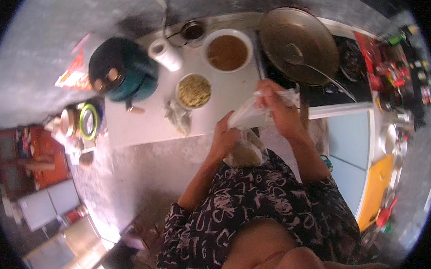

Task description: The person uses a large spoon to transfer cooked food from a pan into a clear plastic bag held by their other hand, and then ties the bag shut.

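Observation:
My left hand [226,139] grips the neck of a clear plastic bag [247,153], whose filled, pale-brown lower part hangs in front of my body. Farther up the bag, my right hand [274,105] is closed on its gathered top. Both hands are at the counter's front edge. Beyond them stands a white bowl of brown liquid [227,52]. A smaller white bowl of yellowish-green food [194,91] is to the left, with a crumpled plastic bag [178,117] next to it.
A large wok [299,46] holding a ladle [336,81] rests on the black stove [353,92] at the right. On the white counter [137,130] stand a dark green appliance [132,78], a white roll [166,55] and a small dark cup [193,30].

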### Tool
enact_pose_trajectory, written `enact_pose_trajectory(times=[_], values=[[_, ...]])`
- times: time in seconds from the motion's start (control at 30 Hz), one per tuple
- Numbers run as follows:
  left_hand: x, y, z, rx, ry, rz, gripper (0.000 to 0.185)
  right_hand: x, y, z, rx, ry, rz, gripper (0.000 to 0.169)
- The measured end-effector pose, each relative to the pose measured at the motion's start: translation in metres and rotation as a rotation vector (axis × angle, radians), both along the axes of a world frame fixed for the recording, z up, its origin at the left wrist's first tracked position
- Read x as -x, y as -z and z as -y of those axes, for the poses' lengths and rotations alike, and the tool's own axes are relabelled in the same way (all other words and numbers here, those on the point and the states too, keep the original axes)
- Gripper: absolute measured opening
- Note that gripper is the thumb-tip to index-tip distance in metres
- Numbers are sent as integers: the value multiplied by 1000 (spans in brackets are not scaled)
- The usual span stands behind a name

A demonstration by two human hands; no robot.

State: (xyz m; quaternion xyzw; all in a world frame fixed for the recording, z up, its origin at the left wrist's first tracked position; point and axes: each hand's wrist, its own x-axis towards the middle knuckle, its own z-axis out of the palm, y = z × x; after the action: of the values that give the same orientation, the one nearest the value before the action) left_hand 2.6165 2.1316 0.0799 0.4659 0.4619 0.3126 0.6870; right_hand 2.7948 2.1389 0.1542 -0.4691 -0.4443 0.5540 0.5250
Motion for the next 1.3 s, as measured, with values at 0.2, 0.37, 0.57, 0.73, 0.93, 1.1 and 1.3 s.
enact_pose_trajectory(times=[0.2,0.37,0.57,0.73,0.93,1.1,1.3], values=[[28,10,32,-1,-119,-2,33,16,25,5,30,-88,-146,31],[46,6,47,-72,-171,-175,36,42,33,15,131,-115,-212,35],[76,-17,54,-77,-288,-191,40,80,36,27,284,35,-212,33],[111,25,68,40,-303,-135,41,97,45,28,150,-195,-499,18],[146,5,77,254,9,-194,33,144,5,32,72,-284,-382,20],[170,1,99,-52,110,-299,30,182,-26,41,17,-337,-551,24],[212,19,102,-795,9,-532,27,209,-51,51,-80,-364,-491,28]])
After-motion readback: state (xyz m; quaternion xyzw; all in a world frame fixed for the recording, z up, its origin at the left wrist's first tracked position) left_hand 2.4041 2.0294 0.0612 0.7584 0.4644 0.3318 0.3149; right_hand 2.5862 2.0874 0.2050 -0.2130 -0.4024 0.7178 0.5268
